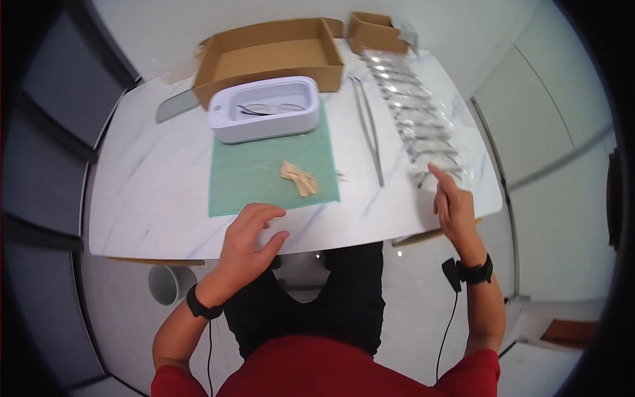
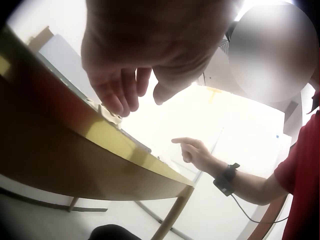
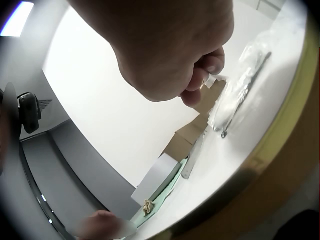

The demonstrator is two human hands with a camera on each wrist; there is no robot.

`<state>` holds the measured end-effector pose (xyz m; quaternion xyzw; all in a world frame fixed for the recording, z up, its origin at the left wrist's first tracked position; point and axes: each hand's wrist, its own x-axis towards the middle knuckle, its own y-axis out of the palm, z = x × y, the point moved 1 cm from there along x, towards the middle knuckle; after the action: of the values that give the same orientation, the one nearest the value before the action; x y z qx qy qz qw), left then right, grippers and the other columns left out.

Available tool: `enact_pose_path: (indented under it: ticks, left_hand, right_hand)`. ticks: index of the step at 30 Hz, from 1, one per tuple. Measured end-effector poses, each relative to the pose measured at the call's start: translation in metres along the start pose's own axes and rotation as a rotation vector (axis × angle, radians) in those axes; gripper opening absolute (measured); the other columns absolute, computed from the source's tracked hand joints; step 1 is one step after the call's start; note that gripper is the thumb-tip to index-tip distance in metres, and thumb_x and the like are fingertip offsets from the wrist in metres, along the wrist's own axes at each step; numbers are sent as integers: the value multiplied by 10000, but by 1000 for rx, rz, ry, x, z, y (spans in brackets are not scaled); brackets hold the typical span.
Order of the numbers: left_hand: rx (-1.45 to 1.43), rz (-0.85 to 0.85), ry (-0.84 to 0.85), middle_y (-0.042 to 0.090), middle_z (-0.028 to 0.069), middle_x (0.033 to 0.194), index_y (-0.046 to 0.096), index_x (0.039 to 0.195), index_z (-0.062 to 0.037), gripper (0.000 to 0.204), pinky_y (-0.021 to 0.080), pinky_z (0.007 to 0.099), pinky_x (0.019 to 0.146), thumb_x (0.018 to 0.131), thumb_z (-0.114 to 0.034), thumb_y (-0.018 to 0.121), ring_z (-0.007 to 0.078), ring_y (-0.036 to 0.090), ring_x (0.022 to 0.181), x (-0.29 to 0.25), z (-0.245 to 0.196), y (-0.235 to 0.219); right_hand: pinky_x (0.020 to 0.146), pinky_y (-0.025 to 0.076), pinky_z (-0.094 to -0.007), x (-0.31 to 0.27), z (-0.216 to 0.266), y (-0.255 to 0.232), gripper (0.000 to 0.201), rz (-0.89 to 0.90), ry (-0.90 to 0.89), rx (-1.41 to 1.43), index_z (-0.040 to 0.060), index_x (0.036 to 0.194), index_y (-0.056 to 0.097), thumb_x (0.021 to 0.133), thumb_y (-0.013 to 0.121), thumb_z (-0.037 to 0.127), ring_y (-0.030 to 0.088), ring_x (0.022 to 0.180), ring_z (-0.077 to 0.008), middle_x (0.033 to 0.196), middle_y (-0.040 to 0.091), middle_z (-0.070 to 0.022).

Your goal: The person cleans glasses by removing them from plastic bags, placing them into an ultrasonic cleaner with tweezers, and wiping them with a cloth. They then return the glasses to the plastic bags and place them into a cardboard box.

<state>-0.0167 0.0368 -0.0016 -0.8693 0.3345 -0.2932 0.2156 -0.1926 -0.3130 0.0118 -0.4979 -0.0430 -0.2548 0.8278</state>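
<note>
Over the front edge of the table, my left hand (image 1: pixel 248 241) hovers with fingers relaxed and holds nothing. My right hand (image 1: pixel 455 210) reaches out at the table's right side, index finger extended and the others bent, nothing in its grasp. Its fingertip overlaps the nearest end of a row of clear plastic packets (image 1: pixel 423 122) with thin dark pieces inside. Long metal tweezers (image 1: pixel 368 126) lie left of that row. A crumpled beige piece (image 1: pixel 301 178) rests on the green cloth (image 1: pixel 245 175), beyond the left hand. Behind it stands a white tub-shaped cleaner (image 1: pixel 264 129) with eyeglasses (image 1: pixel 271 108) inside.
An open cardboard box (image 1: pixel 264 79) sits behind the cleaner, and a smaller carton (image 1: pixel 377 34) is at the back right. At left lies a flat grey panel (image 1: pixel 177 106). A bin (image 1: pixel 170 284) stands on the floor, left of the legs.
</note>
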Motion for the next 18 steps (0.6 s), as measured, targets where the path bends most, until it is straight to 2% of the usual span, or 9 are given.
enact_pose_path:
  ticks: [2,5,6,9,10,13,18]
  left_hand:
    - [123,-51,98,636,145,1166,624,1147,-15,401,521,389,865,770,9,759,330,624,1045,-6,7,-9]
    - [259,-80,159,581,156,1250,613,1169,-7,456,498,441,938,744,-23,779,371,575,1139,-17,19,-19]
    - [295,-81,164,561,160,1275,612,1170,-2,467,493,459,956,739,-43,787,386,556,1173,-21,22,-23]
    - [379,-100,151,543,167,1294,611,1181,1,484,477,471,992,735,-59,791,395,540,1209,-30,31,-29]
    - [386,-112,143,545,164,1293,612,1181,-2,478,476,469,996,741,-69,789,391,535,1220,-32,34,-30]
    - [404,-125,128,549,156,1292,612,1183,-14,463,474,461,1004,762,-108,779,378,524,1248,-34,41,-28]
    - [447,-109,132,557,141,1283,603,1197,-28,454,469,449,1004,797,-176,760,349,506,1278,-36,40,-27]
  right_hand:
    - [585,497,-329,0,9,13,518,72,-62,42,71,1376,567,878,507,-60,611,547,-253,666,636,-105]
    - [621,511,-325,7,28,27,615,24,-154,55,53,1409,532,813,508,-99,621,585,-246,752,669,-95]
    - [631,514,-322,10,37,27,627,46,-136,23,45,1399,532,793,537,-116,630,629,-243,873,679,-109]
    - [631,514,-317,18,54,34,602,12,-249,8,31,1354,556,774,562,-129,631,652,-239,942,677,-117]
    - [629,516,-322,21,59,36,540,20,-268,11,25,1301,581,778,599,-108,638,677,-237,960,666,-124]
    - [631,526,-329,28,78,43,500,75,-328,21,23,1271,595,784,628,-89,646,674,-234,952,663,-124]
    - [617,535,-345,49,110,62,307,113,-373,31,34,1117,672,815,703,-5,670,700,-231,963,664,-116]
